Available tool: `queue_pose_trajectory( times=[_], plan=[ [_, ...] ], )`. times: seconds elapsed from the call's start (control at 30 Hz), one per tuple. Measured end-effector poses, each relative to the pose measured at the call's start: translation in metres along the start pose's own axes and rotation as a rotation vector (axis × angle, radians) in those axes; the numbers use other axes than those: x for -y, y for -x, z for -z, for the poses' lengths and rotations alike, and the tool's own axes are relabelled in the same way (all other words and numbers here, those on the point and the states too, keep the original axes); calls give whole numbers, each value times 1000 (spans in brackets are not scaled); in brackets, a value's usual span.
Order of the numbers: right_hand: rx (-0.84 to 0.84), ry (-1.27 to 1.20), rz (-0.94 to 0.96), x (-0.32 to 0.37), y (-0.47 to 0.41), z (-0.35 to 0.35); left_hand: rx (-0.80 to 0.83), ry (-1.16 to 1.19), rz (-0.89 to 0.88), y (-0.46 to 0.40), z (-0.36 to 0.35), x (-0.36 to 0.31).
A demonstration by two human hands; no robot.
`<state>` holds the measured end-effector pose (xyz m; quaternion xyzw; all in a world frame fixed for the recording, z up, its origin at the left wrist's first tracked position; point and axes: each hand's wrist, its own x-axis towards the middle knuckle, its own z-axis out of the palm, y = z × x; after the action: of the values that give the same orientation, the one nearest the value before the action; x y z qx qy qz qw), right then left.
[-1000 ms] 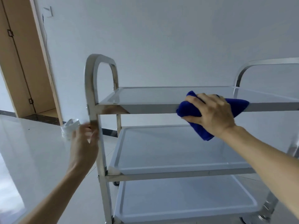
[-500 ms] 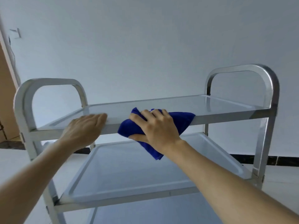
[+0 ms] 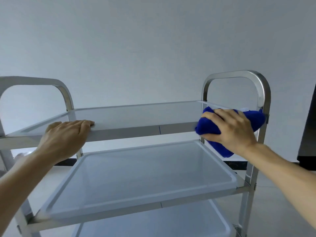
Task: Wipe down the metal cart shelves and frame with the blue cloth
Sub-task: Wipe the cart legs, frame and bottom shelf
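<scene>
Blue cloth [image 3: 253, 119], long axis slanting lower-left to upper-right, gripped by right hand [image 3: 230, 130] at right of top shelf [image 3: 136, 115]; left hand [image 3: 66, 134] rests flat, fingers relaxed.

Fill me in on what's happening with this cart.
A person is wiping a three-shelf metal cart. The right hand grips a bunched blue cloth against the front rim of the top shelf, at its right end beside the upright frame post. The left hand rests flat on the same rim near the left end, likely steadying the cart. The middle shelf and bottom shelf hold nothing visible.
</scene>
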<state>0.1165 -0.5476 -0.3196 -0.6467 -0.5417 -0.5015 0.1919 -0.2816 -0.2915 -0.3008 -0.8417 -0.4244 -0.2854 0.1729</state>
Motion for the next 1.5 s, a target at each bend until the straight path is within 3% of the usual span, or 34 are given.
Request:
queue_pose_trajectory(
  times=[0.17, 0.3, 0.43, 0.67, 0.77, 0.9, 1.03, 1.17, 1.43, 1.5],
  plan=[
    [18, -102, -33, 113, -37, 2, 52, 53, 83, 7, 13, -24],
    [104, -220, 55, 182, -64, 1, 72, 41, 93, 11, 17, -19],
    [160, -222, 179, 138, -59, 4, 63, -19, 48, 8, 6, 1],
    [196, -160, -3, -2, -4, 5, 168, -32, 75, -3, -1, -3],
    [201, -135, -64, -3, -3, 1, 198, -4, 86, -12, 11, -30],
    [141, -129, -68, 7, -3, 0, 84, 238, -113, -13, 35, -121],
    [137, -120, -51, 13, -3, 5, 202, 279, -228, -9, 36, -192],
    [186, -110, 82, -9, 6, 17, -4, 135, -279, 12, 16, -188],
    [185, -136, -25, -66, 42, 38, -83, 201, -261, 16, 13, -188],
    [129, -278, -179, -71, 50, 40, -95, 217, -259, 17, 12, -188]
  ],
)
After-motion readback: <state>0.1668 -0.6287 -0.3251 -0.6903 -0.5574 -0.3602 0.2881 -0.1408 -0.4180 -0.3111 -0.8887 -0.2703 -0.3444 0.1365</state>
